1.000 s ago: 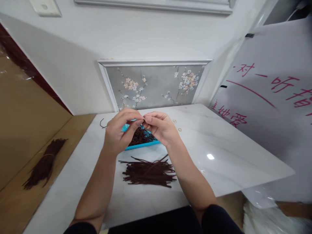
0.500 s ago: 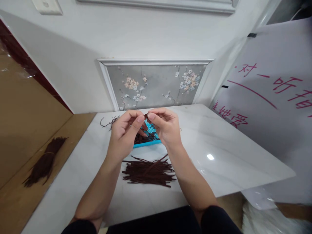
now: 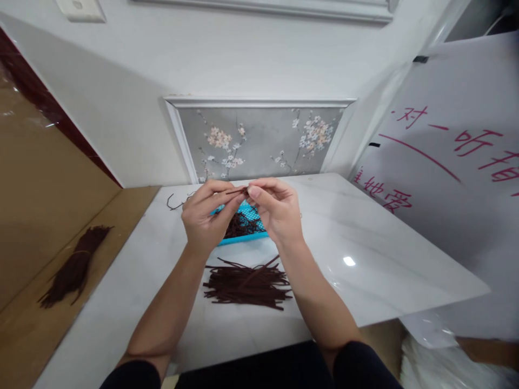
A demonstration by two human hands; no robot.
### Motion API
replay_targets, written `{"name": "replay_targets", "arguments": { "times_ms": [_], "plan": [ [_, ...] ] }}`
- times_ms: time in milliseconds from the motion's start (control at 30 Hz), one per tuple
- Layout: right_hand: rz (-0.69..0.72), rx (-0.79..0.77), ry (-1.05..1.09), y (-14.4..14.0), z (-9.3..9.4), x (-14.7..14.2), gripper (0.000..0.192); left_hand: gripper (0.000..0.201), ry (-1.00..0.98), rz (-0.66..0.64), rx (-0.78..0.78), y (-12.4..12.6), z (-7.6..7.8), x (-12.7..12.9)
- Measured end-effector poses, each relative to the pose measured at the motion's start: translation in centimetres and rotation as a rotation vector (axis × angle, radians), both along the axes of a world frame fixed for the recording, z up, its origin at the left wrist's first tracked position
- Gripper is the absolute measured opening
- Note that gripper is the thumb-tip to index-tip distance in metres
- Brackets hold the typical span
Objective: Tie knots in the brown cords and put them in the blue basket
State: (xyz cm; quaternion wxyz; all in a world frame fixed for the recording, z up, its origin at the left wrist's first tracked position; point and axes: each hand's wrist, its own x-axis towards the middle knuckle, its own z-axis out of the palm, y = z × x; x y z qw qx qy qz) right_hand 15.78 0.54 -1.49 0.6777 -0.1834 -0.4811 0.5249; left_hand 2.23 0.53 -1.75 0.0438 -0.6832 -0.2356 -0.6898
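My left hand (image 3: 205, 213) and my right hand (image 3: 275, 210) meet above the white marble table (image 3: 365, 254), fingertips pinched together on a thin dark brown strip (image 3: 237, 190). Right behind and below the hands sits a blue tray (image 3: 243, 237) holding tangled dark brown pieces. A loose pile of dark brown strips (image 3: 247, 283) lies flat on the table nearer to me, between my forearms.
A tied bundle of brown strips (image 3: 73, 270) lies on the brown surface at the left. A few stray strips (image 3: 178, 202) rest at the table's back left. A white sheet with red writing (image 3: 446, 156) leans at the right. A floral panel (image 3: 259, 140) backs the table.
Both hands have risen slightly and drifted a little right, staying pinched together on the strip. The piles and the tray have not moved.
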Motion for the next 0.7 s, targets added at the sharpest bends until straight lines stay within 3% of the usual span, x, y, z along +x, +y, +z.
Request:
{"name": "replay_targets", "arguments": {
  "times_ms": [300,700],
  "plan": [
    [-0.055,0.061,-0.107,0.4,-0.2,0.7,0.014,0.009,0.126,0.058,0.068,0.7,-0.1,-1.1],
    [-0.086,0.137,-0.252,1.5,-0.8,1.1,0.008,0.01,0.117,0.009,-0.257,0.4,0.1,-0.8]
  ]
}}
